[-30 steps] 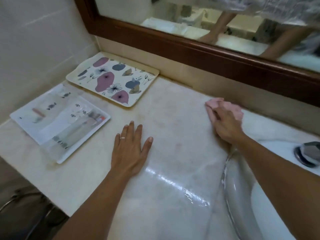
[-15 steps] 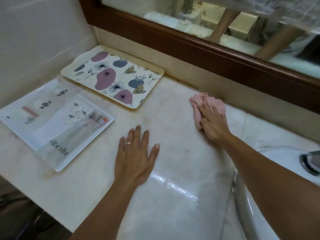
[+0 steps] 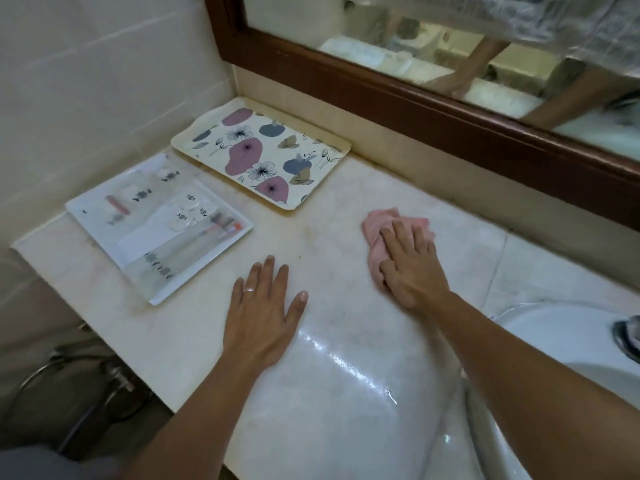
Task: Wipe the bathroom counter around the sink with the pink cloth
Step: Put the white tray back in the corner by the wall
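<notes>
The right hand [image 3: 412, 268] pressed the pink cloth [image 3: 375, 237] onto the counter [image 3: 329, 209], fingers seemingly loosely curled; the left hand [image 3: 263, 313] lay flat, empty.

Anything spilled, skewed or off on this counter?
Nothing damaged. A wet sheen lies on the counter beside the sink. The white tray and flowered tray sit at an angle to the wall.
</notes>
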